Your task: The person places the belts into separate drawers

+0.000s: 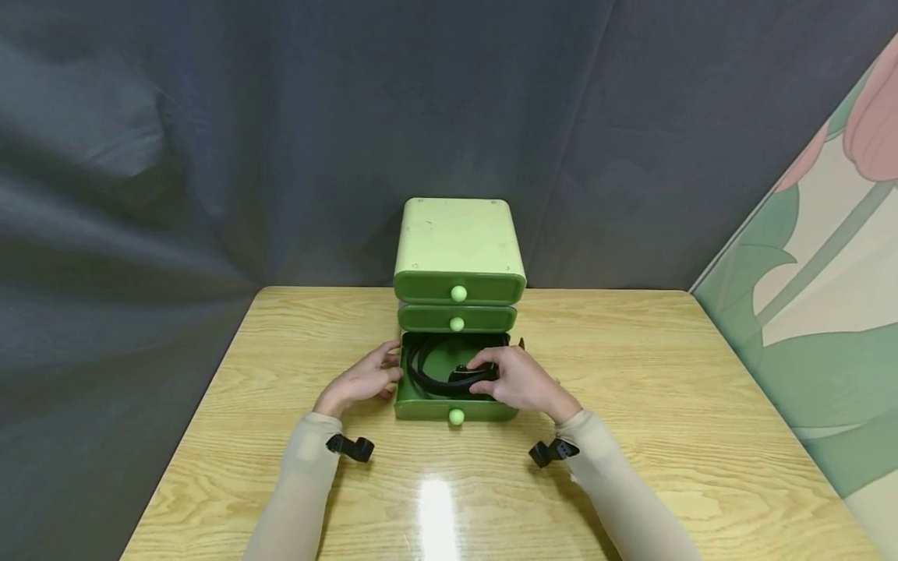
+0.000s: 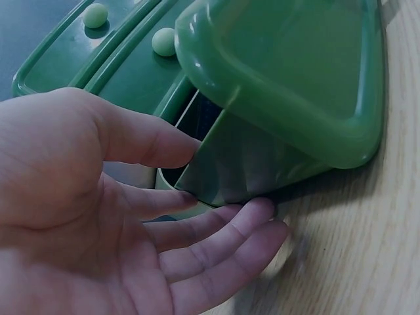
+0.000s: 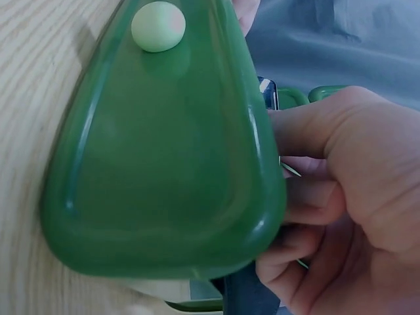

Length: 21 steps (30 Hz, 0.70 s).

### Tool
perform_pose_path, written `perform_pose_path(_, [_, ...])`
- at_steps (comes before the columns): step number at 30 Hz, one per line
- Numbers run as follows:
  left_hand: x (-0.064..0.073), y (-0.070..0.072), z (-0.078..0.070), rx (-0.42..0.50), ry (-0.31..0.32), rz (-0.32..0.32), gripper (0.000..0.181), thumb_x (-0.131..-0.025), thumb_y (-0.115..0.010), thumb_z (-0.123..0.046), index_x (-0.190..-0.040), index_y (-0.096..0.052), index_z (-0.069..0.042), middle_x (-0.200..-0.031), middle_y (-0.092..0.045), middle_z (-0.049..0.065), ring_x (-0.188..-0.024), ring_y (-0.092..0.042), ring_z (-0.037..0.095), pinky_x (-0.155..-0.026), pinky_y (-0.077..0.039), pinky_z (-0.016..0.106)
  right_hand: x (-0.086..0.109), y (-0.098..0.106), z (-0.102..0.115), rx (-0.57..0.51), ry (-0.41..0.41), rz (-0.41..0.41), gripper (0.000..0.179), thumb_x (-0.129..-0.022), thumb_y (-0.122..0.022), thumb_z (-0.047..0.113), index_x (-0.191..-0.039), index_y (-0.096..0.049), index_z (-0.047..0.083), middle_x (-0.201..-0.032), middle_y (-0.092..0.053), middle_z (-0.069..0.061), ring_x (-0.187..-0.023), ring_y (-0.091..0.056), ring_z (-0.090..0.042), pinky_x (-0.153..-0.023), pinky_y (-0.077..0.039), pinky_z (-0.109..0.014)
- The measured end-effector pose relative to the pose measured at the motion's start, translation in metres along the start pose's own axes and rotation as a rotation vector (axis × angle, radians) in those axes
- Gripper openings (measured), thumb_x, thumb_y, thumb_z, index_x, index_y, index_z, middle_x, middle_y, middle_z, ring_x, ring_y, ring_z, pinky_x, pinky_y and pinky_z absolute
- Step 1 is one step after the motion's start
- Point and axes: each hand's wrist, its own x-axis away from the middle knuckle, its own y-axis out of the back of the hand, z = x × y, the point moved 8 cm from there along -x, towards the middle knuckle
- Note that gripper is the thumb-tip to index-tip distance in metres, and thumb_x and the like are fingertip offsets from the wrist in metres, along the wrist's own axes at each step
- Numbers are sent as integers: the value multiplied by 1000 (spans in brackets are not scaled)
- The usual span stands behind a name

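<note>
A coiled black belt [image 1: 436, 386] lies in the pulled-out bottom drawer [image 1: 421, 411] of a small green cabinet. My right hand [image 1: 522, 378] reaches over the drawer's right wall and grips the belt near its buckle [image 1: 463, 372]. Part of the dark strap [image 3: 249, 292] hangs out past the drawer's right side, below that hand. My left hand [image 1: 361, 380] is at the drawer's left side; its loosely bent fingers [image 2: 230, 252] touch the outer wall. The drawer front hides most of the belt in the right wrist view.
The cabinet's pale green top [image 1: 459, 234] stands at the table's back edge, before a dark curtain [image 1: 421, 101]. Its top drawer [image 1: 428, 288] and middle drawer [image 1: 424, 318] have round knobs. Wood tabletop [image 1: 631, 374] extends to both sides. A flower-patterned panel [image 1: 828, 312] is at right.
</note>
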Motion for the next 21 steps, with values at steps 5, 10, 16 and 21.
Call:
perform_pose_path(5, [1,0,0,0,0,1,72,-108,-48,-9,-170,-13,0,-165,-32,37,-139,-54,50,-97,-61,50,-5,-3,0,50,-1,1,31,-91,-86,18,-120,-79,8,-71,-62,4,-49,-29,-3,-63,-42,-22])
perform_pose_path(10, [1,-1,1,0,1,3,71,-108,-48,-9,-170,-13,-1,-166,-31,37,-141,-52,50,-97,-61,49,-11,-12,2,78,39,37,28,-91,-87,16,-118,-80,10,-104,-80,-3,-57,-43,-1,-67,-46,-22])
perform_pose_path(16, [1,-2,0,-9,-6,8,71,-109,-48,-9,-169,-13,0,-165,-30,38,-140,-52,50,-94,-62,48,-14,-20,3,104,78,84,24,-91,-86,15,-115,-82,12,-117,-81,-2,-92,-70,-7,-81,-55,-26])
perform_pose_path(21, [1,0,1,-6,11,-1,70,-109,-48,-10,-170,-14,-2,-167,-30,36,-140,-53,48,-94,-61,46,-18,-23,4,131,89,105,23,-90,-87,13,-113,-82,14,-115,-81,-1,-93,-71,-11,-80,-56,-26])
